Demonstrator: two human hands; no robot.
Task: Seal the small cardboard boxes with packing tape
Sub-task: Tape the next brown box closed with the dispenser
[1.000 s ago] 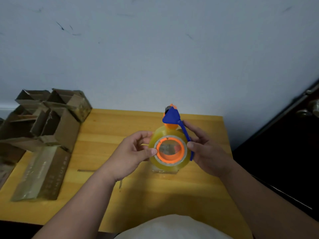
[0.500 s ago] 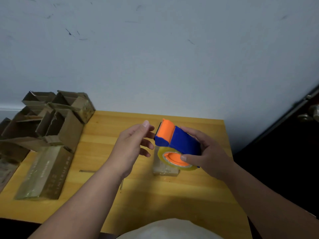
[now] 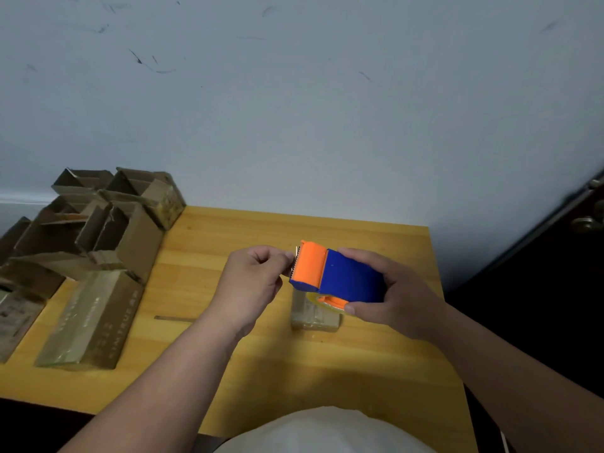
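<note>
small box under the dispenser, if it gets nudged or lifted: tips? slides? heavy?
The small box looks low with a broad base flat on the table, so it is more likely to slide than tip. Its top looks glossy, perhaps already taped, so possibly slick to fingers. Being cardboard, it is probably light and may shift under the tape dispenser unless held.

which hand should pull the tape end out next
Left. The left hand already has its fingertips at the tape dispenser's orange cutter end, while the right hand grips its blue body above the small box.
</note>
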